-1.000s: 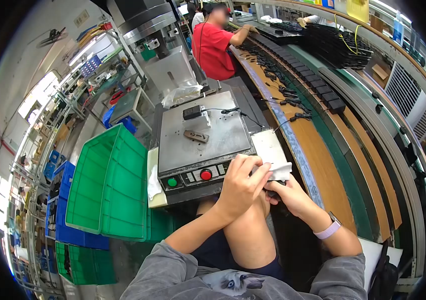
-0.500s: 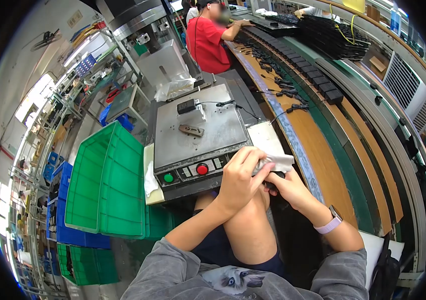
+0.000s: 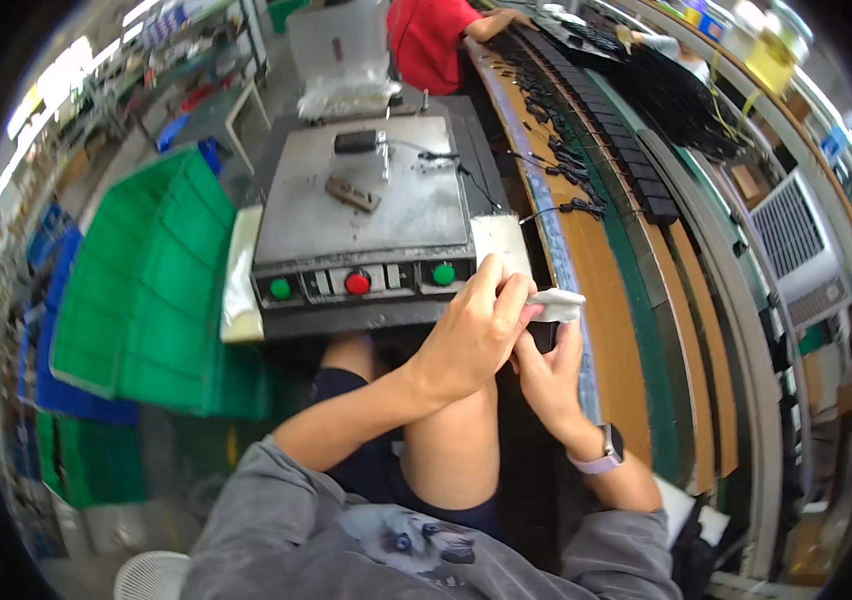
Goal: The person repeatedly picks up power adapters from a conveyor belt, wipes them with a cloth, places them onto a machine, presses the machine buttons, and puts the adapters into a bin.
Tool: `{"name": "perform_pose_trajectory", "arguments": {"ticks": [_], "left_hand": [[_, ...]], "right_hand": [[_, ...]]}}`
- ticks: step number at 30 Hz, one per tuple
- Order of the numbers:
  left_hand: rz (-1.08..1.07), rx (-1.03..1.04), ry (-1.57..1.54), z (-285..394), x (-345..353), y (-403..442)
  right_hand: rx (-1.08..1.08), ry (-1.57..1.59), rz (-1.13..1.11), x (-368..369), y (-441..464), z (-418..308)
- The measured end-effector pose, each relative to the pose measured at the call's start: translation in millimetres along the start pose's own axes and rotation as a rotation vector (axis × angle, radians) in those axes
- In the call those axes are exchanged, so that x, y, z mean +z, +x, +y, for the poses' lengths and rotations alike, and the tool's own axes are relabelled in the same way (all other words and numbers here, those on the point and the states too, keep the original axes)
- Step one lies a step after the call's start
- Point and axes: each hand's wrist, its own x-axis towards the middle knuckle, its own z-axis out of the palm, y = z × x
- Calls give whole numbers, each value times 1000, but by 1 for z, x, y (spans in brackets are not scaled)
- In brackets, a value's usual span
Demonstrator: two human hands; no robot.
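In front of the machine, my left hand (image 3: 481, 325) is closed, its fingers pinching a crumpled white cloth (image 3: 559, 304). Just below and to the right, my right hand (image 3: 551, 378) is closed around a small black object (image 3: 544, 334), mostly hidden by my fingers and the cloth. The cloth lies against or just above this object; I cannot tell which. On the machine's metal plate (image 3: 276, 235) rest a black power adapter (image 3: 356, 142) with its cable and a small metal block (image 3: 353, 195).
The machine's front has a red button (image 3: 357, 283) and green buttons (image 3: 444, 274). A green bin (image 3: 96, 300) stands at the left. Rows of black adapters (image 3: 658, 205) and cables line the conveyor at the right. A co-worker in a red shirt (image 3: 426, 45) is at the far end.
The view has tilted down and shifted, so the machine and bin appear higher and further left. Both hands stay together with the cloth, and the black object is less visible.
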Motion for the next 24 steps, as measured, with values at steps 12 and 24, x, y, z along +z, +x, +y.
{"name": "perform_pose_trajectory", "arguments": {"ticks": [12,24], "left_hand": [[175,102,-65,-11,12,0],[171,-18,-273,-17,2,-5]], "right_hand": [[-1,70,14,1,-2,-6],[203,254,-96,0,9,-1]]}}
